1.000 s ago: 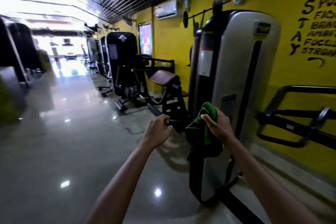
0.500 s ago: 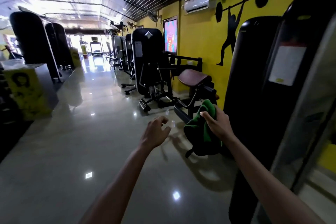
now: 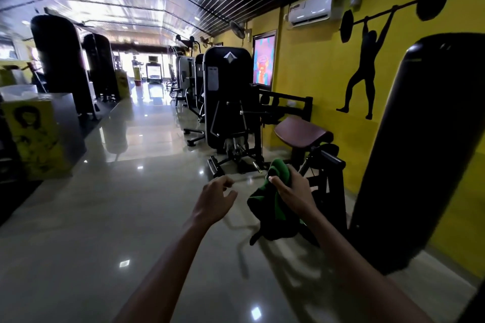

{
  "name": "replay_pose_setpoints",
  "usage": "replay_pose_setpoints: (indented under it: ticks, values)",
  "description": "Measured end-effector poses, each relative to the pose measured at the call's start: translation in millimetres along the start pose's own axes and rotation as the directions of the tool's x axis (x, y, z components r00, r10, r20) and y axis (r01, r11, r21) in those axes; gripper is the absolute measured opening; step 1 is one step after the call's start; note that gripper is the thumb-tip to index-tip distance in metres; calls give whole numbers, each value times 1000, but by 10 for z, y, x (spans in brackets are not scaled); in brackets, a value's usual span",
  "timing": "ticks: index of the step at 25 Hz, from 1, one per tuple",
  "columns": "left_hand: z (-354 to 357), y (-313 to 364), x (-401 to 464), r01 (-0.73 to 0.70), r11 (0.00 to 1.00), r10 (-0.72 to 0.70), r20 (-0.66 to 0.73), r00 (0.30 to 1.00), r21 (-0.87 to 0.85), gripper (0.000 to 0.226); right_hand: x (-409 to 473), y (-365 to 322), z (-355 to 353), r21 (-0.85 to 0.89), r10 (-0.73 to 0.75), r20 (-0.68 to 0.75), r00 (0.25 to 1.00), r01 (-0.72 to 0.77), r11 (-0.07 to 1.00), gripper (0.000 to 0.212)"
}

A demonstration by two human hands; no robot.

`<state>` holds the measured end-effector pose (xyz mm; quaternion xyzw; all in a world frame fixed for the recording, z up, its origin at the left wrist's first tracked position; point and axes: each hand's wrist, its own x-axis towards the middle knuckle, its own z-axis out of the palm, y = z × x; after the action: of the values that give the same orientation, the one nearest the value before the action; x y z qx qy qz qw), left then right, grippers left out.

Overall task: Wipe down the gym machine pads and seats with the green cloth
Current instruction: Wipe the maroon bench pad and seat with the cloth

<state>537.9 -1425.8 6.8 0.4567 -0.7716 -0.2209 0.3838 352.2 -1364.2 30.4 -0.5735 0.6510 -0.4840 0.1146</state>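
My right hand grips the green cloth, which hangs bunched below my fist in front of me. My left hand is held out beside it, a short gap to the left, fingers loosely curled and holding nothing. Ahead and slightly right stands a machine with a brown padded arm rest on a black frame. The pad lies beyond the cloth, apart from both hands.
A tall black weight-stack shroud rises close on my right against the yellow wall. Another black machine stands farther ahead. A glossy floor aisle runs forward. A yellow box and dark machines line the left.
The view has swung left and moved forward along the aisle, bringing the brown pad nearer. My left hand's fingers have loosened from a fist. My right hand keeps its grip on the cloth.
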Motion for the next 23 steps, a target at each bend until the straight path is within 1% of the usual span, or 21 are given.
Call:
replay_pose_setpoints:
  ticks: [4,8,10,12,16,20,21,23]
  values:
    - [124,-624,921,14,1000,-14,-1,1000,-13,23,908,324,601,-16,14,5,1000,-14,1000,32]
    - [149,-1264,2079,7,1000,-6,18,1000,-4,21,2017,514,1163,-18,35,1,999,-35,999,34]
    - [157,-1539,2716,-7,1000,7,25,1000,8,19,2556,584,1398,10,44,-21,999,-43,999,36]
    - [199,-1714,3225,-23,1000,24,26,999,-11,22,3005,677,1570,15,64,-45,997,-63,998,35]
    - [477,-2110,4171,-48,999,48,78,996,-1,24,3970,1009,1978,11,108,-76,991,-108,994,29]
    - [808,-2562,5156,-75,997,75,53,996,-9,19,4946,1382,2351,55,99,-107,989,-94,994,24]
    - [893,-2673,5421,-73,997,73,45,996,-8,20,5206,1472,2458,64,93,-104,990,-87,994,28]
    - [1042,-2870,5966,-52,998,52,25,998,-19,23,5753,1682,2652,91,80,-113,990,-70,993,48]
